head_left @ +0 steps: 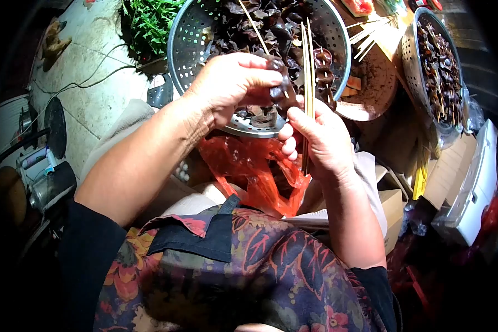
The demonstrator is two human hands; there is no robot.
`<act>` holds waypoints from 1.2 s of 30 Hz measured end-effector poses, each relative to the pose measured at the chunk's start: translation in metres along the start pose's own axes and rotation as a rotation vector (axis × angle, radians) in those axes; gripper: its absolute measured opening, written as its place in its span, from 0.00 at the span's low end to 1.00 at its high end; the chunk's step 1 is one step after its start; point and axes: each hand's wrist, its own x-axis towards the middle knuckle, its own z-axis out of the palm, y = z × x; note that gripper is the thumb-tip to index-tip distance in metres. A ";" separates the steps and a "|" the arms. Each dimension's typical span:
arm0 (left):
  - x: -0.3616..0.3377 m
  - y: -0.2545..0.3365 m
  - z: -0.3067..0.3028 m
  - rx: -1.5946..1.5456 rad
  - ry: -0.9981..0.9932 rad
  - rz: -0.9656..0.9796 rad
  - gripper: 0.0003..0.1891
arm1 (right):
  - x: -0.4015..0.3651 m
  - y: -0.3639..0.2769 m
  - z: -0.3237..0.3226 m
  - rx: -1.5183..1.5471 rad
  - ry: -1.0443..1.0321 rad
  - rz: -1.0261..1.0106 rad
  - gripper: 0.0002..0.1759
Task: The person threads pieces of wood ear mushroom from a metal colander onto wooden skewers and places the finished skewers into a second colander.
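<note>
A: Big metal colander point(189, 39) at twelve o'clock, heaped with dark ruffled pieces point(235, 27), and both hands working over its near rim!
B: Left hand point(227, 83) pinches threaded pieces point(283, 93), thumb against fingers, a skewer point(253, 25) running up from them towards twelve!
A: And the right?
B: Right hand point(322, 135), fingers curled, gripping a bundle of thin sticks point(306, 61) that points to twelve, its fingertips close by those threaded pieces. Touching? Can't tell!
A: Below, at the colander's six o'clock, a red plastic bag point(254, 169)!
B: Out at two, a second colander point(408, 55) carries loaded skewers point(440, 72); green leaves point(152, 25) sit at eleven!
</note>
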 end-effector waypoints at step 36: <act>0.033 -0.041 -0.023 1.350 -0.008 0.276 0.15 | -0.003 -0.014 -0.003 -0.094 0.152 -0.260 0.07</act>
